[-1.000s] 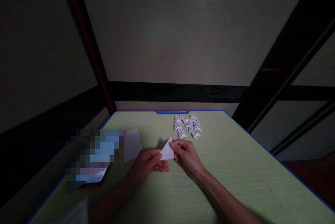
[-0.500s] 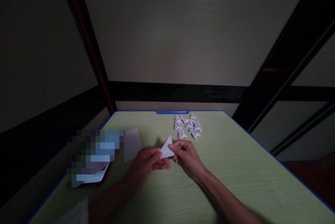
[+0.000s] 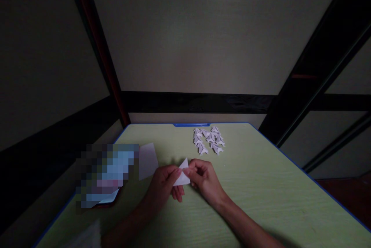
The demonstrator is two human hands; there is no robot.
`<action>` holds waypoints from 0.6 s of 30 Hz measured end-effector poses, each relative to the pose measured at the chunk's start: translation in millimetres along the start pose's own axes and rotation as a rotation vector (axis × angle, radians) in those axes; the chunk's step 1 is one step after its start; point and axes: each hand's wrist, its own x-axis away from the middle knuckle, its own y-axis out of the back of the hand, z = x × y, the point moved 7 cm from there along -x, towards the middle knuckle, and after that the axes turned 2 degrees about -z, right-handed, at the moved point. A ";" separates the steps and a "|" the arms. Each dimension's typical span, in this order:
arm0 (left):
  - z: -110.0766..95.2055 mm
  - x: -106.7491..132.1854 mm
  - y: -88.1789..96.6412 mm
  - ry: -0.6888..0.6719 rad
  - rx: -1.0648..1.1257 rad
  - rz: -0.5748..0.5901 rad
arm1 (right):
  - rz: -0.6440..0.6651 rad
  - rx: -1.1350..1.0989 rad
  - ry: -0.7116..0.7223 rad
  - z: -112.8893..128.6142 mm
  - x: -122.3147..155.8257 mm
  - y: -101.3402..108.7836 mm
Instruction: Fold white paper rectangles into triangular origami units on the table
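Here, left grip (image 3: 161, 183) and right grip (image 3: 204, 175) pinch folded paper (image 3: 182, 180).

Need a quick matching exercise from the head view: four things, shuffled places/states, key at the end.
Things
1. Folded white paper
2. Unfolded sheet
3. Small paper figures
4. Tabletop

Places/states
A. In a cluster beyond the hands, toward the far edge
B. Pale green with a blue edge
C. Held between the left hand and the right hand
D. Lying beside the pixelated item

Pairs: 1-C, 2-D, 3-A, 4-B
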 end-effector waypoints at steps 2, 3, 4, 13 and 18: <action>-2.8 1.6 -1.8 -0.010 -0.047 0.005 | 0.035 -0.021 -0.029 -3.2 -0.1 -3.4; -2.6 2.1 -3.3 -0.001 -0.063 0.014 | 0.065 -0.031 -0.034 -4.4 -0.1 -5.9; -1.6 2.5 -5.3 0.012 -0.071 0.030 | 0.098 -0.041 -0.035 -5.4 0.0 -8.7; 7.3 4.7 -15.6 0.077 0.009 0.175 | 0.171 -0.066 -0.043 -4.5 4.4 -14.4; 5.9 5.1 -18.4 0.105 0.052 0.223 | 0.013 0.043 -0.026 -8.7 1.1 0.1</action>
